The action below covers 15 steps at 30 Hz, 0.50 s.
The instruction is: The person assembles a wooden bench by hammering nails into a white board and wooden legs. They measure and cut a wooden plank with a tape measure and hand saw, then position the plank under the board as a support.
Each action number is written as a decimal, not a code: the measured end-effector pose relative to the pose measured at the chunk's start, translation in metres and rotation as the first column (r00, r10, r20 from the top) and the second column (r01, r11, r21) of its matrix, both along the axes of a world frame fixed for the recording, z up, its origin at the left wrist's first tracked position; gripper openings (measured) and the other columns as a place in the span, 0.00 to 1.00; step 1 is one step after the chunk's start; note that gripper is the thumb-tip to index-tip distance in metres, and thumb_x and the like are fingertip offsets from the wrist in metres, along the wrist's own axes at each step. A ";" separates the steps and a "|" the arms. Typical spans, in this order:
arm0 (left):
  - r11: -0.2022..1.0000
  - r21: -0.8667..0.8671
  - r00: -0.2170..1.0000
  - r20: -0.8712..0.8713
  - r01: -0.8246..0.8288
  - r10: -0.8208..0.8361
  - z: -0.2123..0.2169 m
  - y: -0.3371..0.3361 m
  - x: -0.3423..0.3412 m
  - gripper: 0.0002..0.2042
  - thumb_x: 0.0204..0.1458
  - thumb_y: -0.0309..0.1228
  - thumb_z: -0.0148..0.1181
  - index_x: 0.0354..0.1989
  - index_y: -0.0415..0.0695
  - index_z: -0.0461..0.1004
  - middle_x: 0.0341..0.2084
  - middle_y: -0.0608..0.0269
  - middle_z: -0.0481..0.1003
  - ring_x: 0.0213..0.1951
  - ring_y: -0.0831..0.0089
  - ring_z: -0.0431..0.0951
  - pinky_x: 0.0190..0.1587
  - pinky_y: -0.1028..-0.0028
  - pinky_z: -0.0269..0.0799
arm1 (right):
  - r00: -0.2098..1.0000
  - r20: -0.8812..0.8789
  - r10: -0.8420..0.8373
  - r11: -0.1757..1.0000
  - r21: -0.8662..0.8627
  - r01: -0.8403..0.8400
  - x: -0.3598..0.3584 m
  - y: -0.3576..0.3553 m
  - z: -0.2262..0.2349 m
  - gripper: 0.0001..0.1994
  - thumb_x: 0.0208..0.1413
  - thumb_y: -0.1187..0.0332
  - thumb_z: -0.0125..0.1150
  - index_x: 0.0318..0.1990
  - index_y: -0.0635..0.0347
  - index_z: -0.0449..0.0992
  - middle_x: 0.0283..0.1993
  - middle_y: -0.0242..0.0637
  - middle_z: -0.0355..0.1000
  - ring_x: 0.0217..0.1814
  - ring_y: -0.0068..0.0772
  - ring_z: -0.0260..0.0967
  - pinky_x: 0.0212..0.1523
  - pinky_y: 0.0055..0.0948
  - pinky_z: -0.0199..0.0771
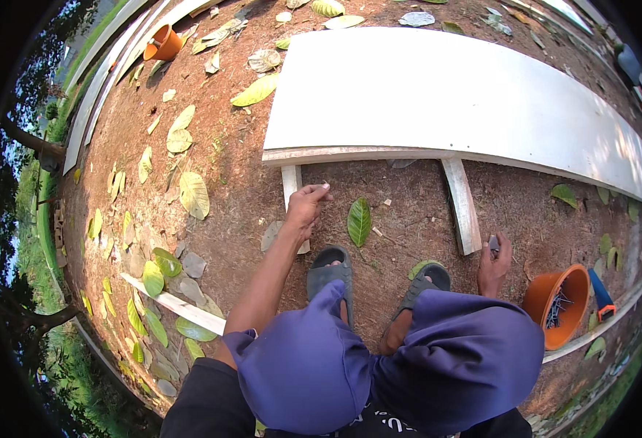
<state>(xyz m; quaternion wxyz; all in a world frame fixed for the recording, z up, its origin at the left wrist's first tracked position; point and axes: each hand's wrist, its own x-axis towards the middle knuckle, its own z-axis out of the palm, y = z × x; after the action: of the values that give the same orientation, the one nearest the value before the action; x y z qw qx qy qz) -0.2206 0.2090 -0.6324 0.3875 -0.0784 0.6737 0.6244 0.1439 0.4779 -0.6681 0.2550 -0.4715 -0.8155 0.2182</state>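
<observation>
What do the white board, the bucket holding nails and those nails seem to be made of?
White board: probably wood with white paint; the face is flat and bright, while the near edge shows pale, brownish bare material.
Bucket: likely plastic, smooth and fairly glossy, with even orange colour throughout.
Nails: apparently metal, thin and grey; any coating is too small to tell.

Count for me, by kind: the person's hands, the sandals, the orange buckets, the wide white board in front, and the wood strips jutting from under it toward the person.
Hands: 2 (left hand, right hand)
Sandals: 2
Orange buckets: 2
Wide white board: 1
Wood strips jutting out: 2
Total: 9
</observation>
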 end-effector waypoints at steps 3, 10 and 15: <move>0.992 0.011 0.992 0.009 -0.127 0.127 0.009 -0.059 -0.008 0.11 0.63 0.39 0.61 0.39 0.43 0.75 0.21 0.69 0.72 0.11 0.86 0.55 0.11 0.79 0.46 | 0.978 0.135 -0.161 0.929 0.355 0.104 0.058 0.003 -0.006 0.19 0.61 0.67 0.60 0.58 0.60 0.72 0.56 0.45 0.72 0.59 0.49 0.72 0.57 0.42 0.72; 0.871 0.029 0.705 0.601 -0.490 0.376 -0.036 -0.141 -0.050 0.11 0.66 0.39 0.51 0.35 0.46 0.67 0.18 0.72 0.61 0.15 0.82 0.55 0.14 0.82 0.48 | 0.935 0.274 -0.224 0.972 0.137 0.193 0.151 -0.041 -0.018 0.17 0.61 0.66 0.59 0.57 0.59 0.72 0.55 0.44 0.72 0.57 0.50 0.72 0.56 0.43 0.72; 0.725 0.126 0.515 0.784 -0.677 0.345 -0.038 -0.167 -0.059 0.10 0.68 0.33 0.48 0.35 0.41 0.66 0.21 0.66 0.63 0.20 0.80 0.61 0.16 0.83 0.62 | 0.933 0.312 -0.180 0.976 -0.059 0.208 0.177 -0.075 -0.031 0.17 0.61 0.65 0.59 0.55 0.58 0.72 0.54 0.44 0.72 0.56 0.50 0.72 0.55 0.43 0.72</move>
<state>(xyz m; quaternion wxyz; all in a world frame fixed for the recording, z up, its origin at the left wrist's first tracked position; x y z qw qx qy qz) -0.2792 0.0425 -0.6705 0.4161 -0.4296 0.2608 0.7578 0.3204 0.4032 -0.6994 0.1249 -0.5888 -0.7836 0.1536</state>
